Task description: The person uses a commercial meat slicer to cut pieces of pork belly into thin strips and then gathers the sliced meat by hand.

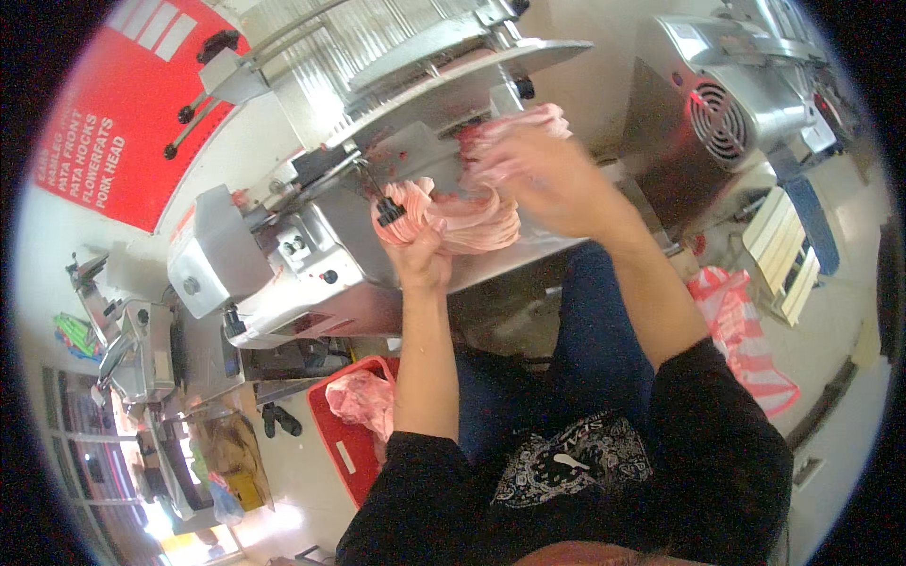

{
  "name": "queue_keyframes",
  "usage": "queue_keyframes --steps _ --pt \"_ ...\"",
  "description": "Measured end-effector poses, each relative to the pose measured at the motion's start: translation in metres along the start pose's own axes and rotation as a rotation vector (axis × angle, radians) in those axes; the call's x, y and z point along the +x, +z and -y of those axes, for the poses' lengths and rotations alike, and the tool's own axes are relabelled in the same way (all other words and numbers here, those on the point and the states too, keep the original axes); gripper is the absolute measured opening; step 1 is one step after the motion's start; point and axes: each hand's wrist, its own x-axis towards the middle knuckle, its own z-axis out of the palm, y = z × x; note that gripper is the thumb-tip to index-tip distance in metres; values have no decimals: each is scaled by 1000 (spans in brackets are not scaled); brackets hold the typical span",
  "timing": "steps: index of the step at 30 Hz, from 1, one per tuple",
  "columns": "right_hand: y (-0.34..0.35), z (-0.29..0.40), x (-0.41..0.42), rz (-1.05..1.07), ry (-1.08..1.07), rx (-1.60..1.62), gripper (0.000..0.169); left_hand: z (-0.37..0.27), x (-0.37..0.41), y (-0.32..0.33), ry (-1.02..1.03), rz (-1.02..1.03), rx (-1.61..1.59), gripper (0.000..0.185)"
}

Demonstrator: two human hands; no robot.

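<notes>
A metal meat slicer (297,297) stands before me, with its carriage tray (325,56) on the far side. Thin slices of pale pink, fatty meat (478,223) lie fanned and folded on its front deck. My left hand (422,258) grips the left end of this stack, thumb on top, beside a black knob (389,211) on a thin rod. Over a redder bunch of slices (520,127) under the blade area is my right hand (548,180). It is blurred, and its fingers touch the meat; how firmly they hold it is unclear.
A second steel machine with a round vent (718,124) stands at right, near a slatted stool (778,247) and a red-striped plastic bag (743,339). A red crate (340,453) with meat sits at my lower left. Another slicer (141,347) is farther left.
</notes>
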Motion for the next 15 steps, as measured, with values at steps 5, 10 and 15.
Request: queue_keyframes --steps 5,10,15 --pt "12 47 11 655 16 -228 63 -13 -9 15 -107 -45 132 63" --pt "16 70 -11 853 260 -161 86 -25 -17 24 -232 -62 177 58" --pt "17 54 -41 676 261 169 74 -27 -23 20 -365 11 170 56"
